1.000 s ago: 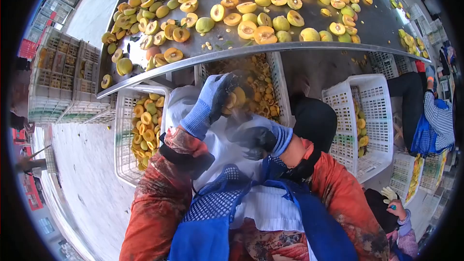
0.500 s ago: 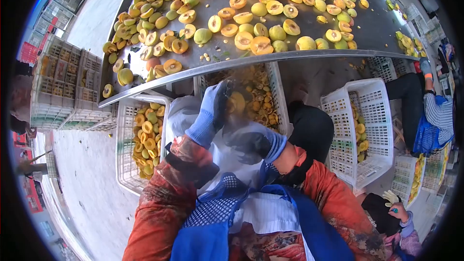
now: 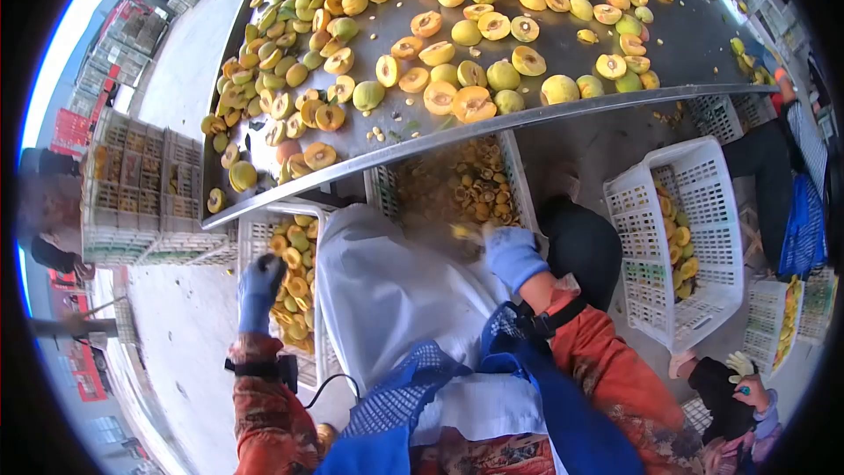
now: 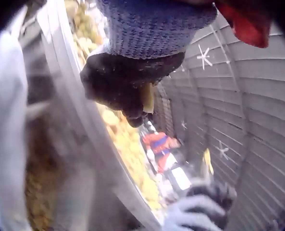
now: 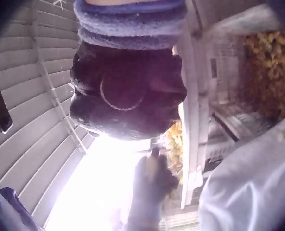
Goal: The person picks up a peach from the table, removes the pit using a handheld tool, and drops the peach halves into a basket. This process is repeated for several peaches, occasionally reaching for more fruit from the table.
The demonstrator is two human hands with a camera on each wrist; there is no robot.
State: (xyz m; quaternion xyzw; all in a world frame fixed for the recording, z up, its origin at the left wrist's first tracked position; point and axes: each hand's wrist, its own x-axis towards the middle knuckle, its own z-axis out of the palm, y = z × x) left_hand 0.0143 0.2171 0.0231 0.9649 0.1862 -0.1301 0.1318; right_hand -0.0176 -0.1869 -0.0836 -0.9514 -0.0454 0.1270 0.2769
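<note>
Above the inner edge of the left crate is my left hand, in a blue glove with dark fingers. In the left wrist view its curled fingers pinch a small pale yellow piece. Over the lap cloth, my right hand grips a blurred yellow thing, which also shows above that hand in the left wrist view. The right wrist view shows the back of the curled right glove, which hides its grip. The hands are well apart.
Halved and whole yellow-green fruit lies on the metal table, whose raised rim crosses ahead. A crate with fruit pieces is beneath it, another at right. Stacked crates stand left; people are at both sides.
My hands have parted: the left moved left from over the lap to the left crate, and the right shifted slightly right. The fruit seen by the left hand has gone from there.
</note>
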